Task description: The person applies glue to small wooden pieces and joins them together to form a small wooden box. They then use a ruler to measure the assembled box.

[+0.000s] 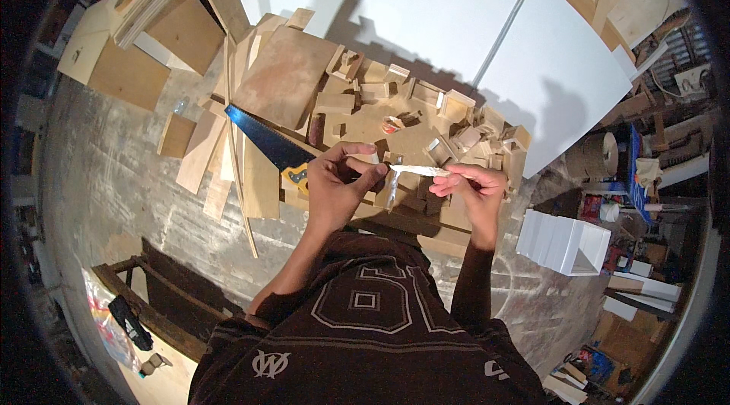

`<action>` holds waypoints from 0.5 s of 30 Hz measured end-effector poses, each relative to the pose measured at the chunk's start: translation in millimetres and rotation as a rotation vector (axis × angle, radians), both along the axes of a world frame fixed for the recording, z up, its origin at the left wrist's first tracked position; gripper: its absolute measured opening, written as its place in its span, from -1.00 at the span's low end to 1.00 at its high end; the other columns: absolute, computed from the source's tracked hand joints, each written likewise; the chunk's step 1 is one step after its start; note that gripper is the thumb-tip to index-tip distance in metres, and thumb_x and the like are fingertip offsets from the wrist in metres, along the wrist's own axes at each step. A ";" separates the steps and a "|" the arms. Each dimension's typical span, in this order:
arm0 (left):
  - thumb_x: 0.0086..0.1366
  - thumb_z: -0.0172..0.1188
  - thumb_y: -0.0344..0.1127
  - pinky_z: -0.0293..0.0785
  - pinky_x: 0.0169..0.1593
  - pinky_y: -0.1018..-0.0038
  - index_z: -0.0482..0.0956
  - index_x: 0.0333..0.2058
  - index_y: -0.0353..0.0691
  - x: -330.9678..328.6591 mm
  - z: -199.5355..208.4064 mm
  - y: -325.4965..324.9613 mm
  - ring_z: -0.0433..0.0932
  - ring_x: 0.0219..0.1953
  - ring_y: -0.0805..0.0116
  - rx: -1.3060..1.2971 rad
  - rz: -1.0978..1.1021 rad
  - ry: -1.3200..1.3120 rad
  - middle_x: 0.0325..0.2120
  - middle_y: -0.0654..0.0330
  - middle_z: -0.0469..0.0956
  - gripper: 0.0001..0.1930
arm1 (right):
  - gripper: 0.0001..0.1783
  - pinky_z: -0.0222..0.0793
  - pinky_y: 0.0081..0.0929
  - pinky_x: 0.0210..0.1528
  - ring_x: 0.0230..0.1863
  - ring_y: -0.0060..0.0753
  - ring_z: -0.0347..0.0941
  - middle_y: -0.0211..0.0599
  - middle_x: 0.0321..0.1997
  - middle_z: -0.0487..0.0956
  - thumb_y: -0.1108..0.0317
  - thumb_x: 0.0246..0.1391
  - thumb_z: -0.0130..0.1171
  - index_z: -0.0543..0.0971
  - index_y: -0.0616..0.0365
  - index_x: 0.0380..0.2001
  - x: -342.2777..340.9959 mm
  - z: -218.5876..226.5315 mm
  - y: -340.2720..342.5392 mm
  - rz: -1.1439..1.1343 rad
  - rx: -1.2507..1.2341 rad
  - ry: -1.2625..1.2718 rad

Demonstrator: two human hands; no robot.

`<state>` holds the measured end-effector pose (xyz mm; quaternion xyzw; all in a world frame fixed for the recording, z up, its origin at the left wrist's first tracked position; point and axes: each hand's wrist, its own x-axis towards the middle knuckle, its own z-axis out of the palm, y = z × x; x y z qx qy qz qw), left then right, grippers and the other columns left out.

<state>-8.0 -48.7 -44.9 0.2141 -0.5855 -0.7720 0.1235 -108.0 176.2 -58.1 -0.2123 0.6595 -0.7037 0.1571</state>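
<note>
My right hand (473,186) pinches one end of a narrow, whitish, crumpled strip (418,171), held level over the work table. Whether it is a flattened tube or folded paper I cannot tell. Its other end points at my left hand (341,178), reaching the thumb tip. The left fingers are curled and closed around a small pale piece (374,157), mostly hidden by them. Just left of that hand lies a handsaw (266,137) with a dark blue blade and a yellow-black handle. Below the strip, a shiny, thin object (393,190) lies on the table.
Small wooden box-like pieces (456,104) crowd the table's far and right sides. Plywood sheets (283,74) and long strips are stacked at left. Behind stands a large white panel (433,9) with a metal bar (499,36). A white box (561,244) sits at right, a wooden bench (122,283) lower left.
</note>
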 end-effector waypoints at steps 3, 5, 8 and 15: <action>0.18 0.34 -0.59 0.52 -0.39 0.64 0.57 -0.14 -0.40 0.0 1.2 0.6 0.61 -0.49 0.55 -0.006 -0.008 -0.006 -0.51 0.12 0.68 -0.74 | -0.82 0.67 -0.31 -0.37 -0.41 -0.09 0.69 0.10 -0.38 0.68 0.53 0.22 0.16 0.61 0.43 -0.17 -2.4 -5.8 -5.1 -0.078 0.010 0.000; 0.18 0.34 -0.59 0.52 -0.39 0.64 0.57 -0.13 -0.40 -0.2 -0.3 0.7 0.61 -0.49 0.56 -0.004 -0.007 -0.005 -0.51 0.12 0.68 -0.73 | -0.81 0.67 -0.31 -0.39 -0.42 -0.10 0.69 0.09 -0.39 0.67 0.51 0.22 0.17 0.60 0.44 -0.16 -2.3 -4.0 -8.4 -0.126 -0.007 -0.023; 0.18 0.35 -0.58 0.51 -0.39 0.65 0.57 -0.13 -0.40 0.3 -0.7 -0.3 0.61 -0.49 0.56 -0.006 -0.005 0.004 -0.52 0.12 0.68 -0.73 | -0.79 0.66 -0.32 -0.42 -0.44 -0.10 0.68 0.10 -0.41 0.67 0.48 0.22 0.19 0.60 0.45 -0.16 -0.9 -5.1 -6.5 -0.132 -0.034 -0.060; 0.18 0.35 -0.58 0.50 -0.39 0.65 0.56 -0.14 -0.40 -0.7 -0.5 -0.3 0.62 -0.49 0.55 -0.018 -0.006 0.004 -0.53 0.12 0.68 -0.74 | -0.79 0.65 -0.32 -0.44 -0.48 -0.12 0.67 0.13 -0.41 0.67 0.48 0.22 0.19 0.60 0.44 -0.16 -1.6 -6.4 -0.3 -0.044 -0.032 -0.090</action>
